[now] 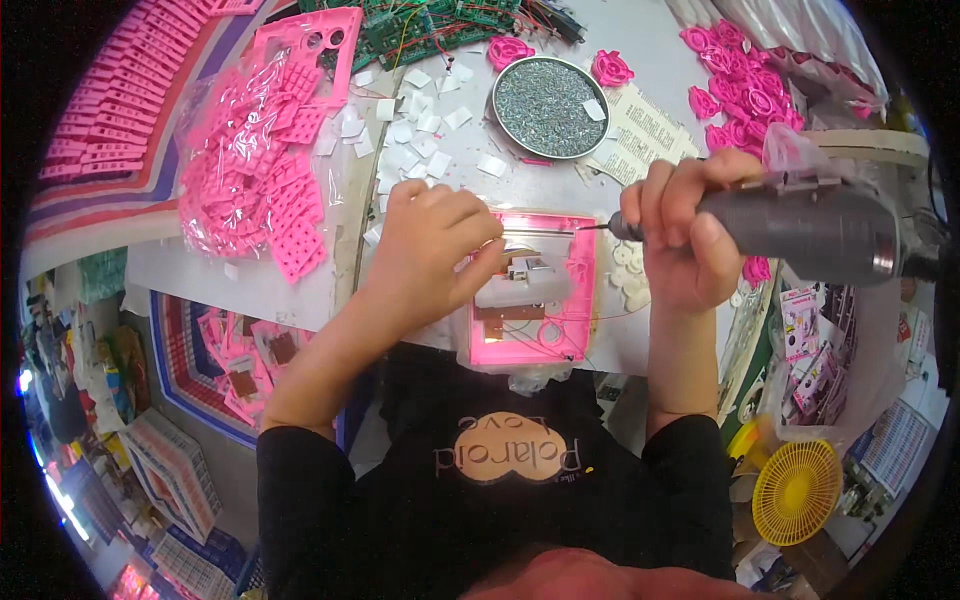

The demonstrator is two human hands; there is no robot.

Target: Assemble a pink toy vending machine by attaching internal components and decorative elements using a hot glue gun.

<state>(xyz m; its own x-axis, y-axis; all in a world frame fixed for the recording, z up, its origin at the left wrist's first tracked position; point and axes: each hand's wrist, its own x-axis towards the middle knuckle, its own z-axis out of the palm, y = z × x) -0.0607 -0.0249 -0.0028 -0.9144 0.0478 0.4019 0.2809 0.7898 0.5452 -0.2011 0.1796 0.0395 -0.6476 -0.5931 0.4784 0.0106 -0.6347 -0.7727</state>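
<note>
Basically cluttered bench (560,190): left hand (430,250) pinching pink case (530,300), right hand (680,235) gripping screwdriver (800,225).

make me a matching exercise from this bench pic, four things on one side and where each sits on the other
Things:
1. grey electric screwdriver
2. round metal tin of small screws
3. clear bag of pink plastic keypads
4. pink rectangular plastic case

Places:
A. far side of the bench, middle
B. under the left hand
C. in the right hand
D. left part of the bench

Pairs: 1-C, 2-A, 3-D, 4-B

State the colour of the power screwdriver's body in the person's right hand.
Grey, with a silver metal band; the power screwdriver shows best in the head view.
</note>
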